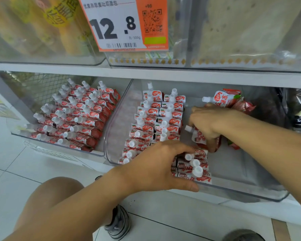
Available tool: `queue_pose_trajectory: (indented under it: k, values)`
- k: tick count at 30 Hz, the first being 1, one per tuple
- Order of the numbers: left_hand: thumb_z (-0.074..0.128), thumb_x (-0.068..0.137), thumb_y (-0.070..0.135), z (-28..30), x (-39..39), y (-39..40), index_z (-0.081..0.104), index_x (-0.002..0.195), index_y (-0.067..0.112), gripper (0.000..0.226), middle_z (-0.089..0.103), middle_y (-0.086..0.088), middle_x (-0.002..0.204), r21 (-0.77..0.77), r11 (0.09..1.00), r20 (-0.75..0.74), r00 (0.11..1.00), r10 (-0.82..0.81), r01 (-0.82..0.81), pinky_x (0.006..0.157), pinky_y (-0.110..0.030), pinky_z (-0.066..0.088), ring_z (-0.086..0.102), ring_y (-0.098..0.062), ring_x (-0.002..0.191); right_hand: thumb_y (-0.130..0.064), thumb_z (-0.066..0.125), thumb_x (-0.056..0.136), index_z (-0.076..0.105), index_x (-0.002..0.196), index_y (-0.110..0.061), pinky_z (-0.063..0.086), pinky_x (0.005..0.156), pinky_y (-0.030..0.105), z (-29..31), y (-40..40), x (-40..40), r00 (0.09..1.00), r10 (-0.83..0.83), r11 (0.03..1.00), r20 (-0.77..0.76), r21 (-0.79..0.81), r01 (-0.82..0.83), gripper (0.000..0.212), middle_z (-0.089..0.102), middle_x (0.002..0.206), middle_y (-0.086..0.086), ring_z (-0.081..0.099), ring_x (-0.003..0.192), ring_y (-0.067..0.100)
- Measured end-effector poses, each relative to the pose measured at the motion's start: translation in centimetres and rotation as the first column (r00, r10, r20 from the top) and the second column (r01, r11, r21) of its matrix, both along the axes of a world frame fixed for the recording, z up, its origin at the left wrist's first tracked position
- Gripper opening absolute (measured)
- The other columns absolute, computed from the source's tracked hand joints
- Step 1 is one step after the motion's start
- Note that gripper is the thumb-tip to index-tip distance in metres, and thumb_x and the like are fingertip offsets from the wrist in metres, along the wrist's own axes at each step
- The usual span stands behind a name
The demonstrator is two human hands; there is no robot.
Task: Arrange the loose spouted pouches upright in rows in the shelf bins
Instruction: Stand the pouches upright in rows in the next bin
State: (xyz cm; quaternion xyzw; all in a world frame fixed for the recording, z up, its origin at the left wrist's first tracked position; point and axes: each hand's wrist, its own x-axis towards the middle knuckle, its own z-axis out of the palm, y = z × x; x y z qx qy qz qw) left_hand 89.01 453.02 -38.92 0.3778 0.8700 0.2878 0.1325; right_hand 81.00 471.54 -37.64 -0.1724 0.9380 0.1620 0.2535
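Most pouches [153, 119] already stood in rows in the middle bin [241, 190]. The right hand [210, 122] pinched one pouch [198, 136], while the left hand [156, 167] lay flat with straight fingers against the short front row [195, 169]. A few loose pouches [233, 101] waited at the upper right.

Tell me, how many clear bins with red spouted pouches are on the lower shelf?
2. The left bin is filled with leaning rows. The right bin holds upright rows at its left side and loose pouches at the back right, where both hands work. Bins past the frame edges may be hidden.
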Motion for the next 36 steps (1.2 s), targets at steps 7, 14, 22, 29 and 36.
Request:
queue_pose_trajectory:
  k: [7, 14, 22, 29, 36]
  values:
    - [0.07, 0.081, 0.049, 0.2, -0.1, 0.4, 0.06, 0.122, 0.024, 0.049, 0.065, 0.009, 0.112, 0.052, 0.998, 0.019, 1.0, 0.025, -0.026, 0.089, -0.024, 0.046, 0.058, -0.002, 0.101, -0.048, 0.086, 0.061, 0.064, 0.089, -0.018, 0.041, 0.06, 0.029, 1.0, 0.8, -0.4, 0.932, -0.127, 0.956, -0.34, -0.292, 0.024, 0.047, 0.058, 0.087, 0.004, 0.062, 0.081, 0.027]
    - [0.069, 0.081, 0.05, -0.1, -0.6, 0.2, 0.059, 0.125, 0.023, 0.053, 0.063, 0.009, 0.12, 0.079, 0.994, -0.042, 0.996, 0.072, -0.069, 0.093, -0.021, 0.044, 0.057, -0.003, 0.109, -0.025, 0.072, 0.077, 0.071, 0.09, -0.022, 0.054, 0.065, 0.031, 0.8, 0.5, 1.2, 0.996, -0.039, 0.932, 0.077, -0.357, 0.064, 0.014, 0.067, 0.075, -0.006, 0.064, 0.075, 0.014]
    - [0.063, 0.085, 0.052, 0.3, -2.2, 1.6, 0.048, 0.132, 0.02, 0.059, 0.057, 0.002, 0.121, 0.035, 0.996, -0.176, 0.981, 0.086, -0.081, 0.096, -0.026, 0.042, 0.052, -0.01, 0.113, -0.015, 0.084, 0.065, 0.063, 0.099, -0.04, 0.051, 0.068, 0.018, 1.7, 2.8, 1.0, 0.951, -0.064, 0.919, 0.301, -0.355, 0.174, 0.046, 0.065, 0.082, -0.025, 0.061, 0.078, -0.008]
    - [0.059, 0.087, 0.052, -0.4, -3.2, 2.0, 0.057, 0.114, 0.017, 0.044, 0.066, 0.001, 0.097, -0.009, 1.0, -0.151, 0.988, -0.011, 0.01, 0.075, -0.034, 0.049, 0.062, -0.017, 0.087, -0.011, 0.076, 0.057, 0.059, 0.1, -0.037, 0.054, 0.079, 0.039, -1.7, 3.6, 0.7, 0.999, 0.006, 0.976, -0.037, -0.218, -0.014, 0.053, 0.056, 0.099, -0.005, 0.059, 0.094, 0.019]
    - [0.055, 0.089, 0.054, -0.5, -3.3, 1.5, 0.06, 0.109, 0.018, 0.041, 0.064, 0.003, 0.09, -0.002, 1.0, -0.106, 0.994, -0.008, 0.007, 0.072, -0.034, 0.048, 0.059, -0.013, 0.082, -0.031, 0.083, 0.062, 0.042, 0.077, -0.029, 0.047, 0.072, 0.036, 0.0, 3.9, 0.1, 0.97, 0.044, 0.988, -0.237, -0.136, -0.078, 0.043, 0.051, 0.087, -0.01, 0.051, 0.09, 0.017]
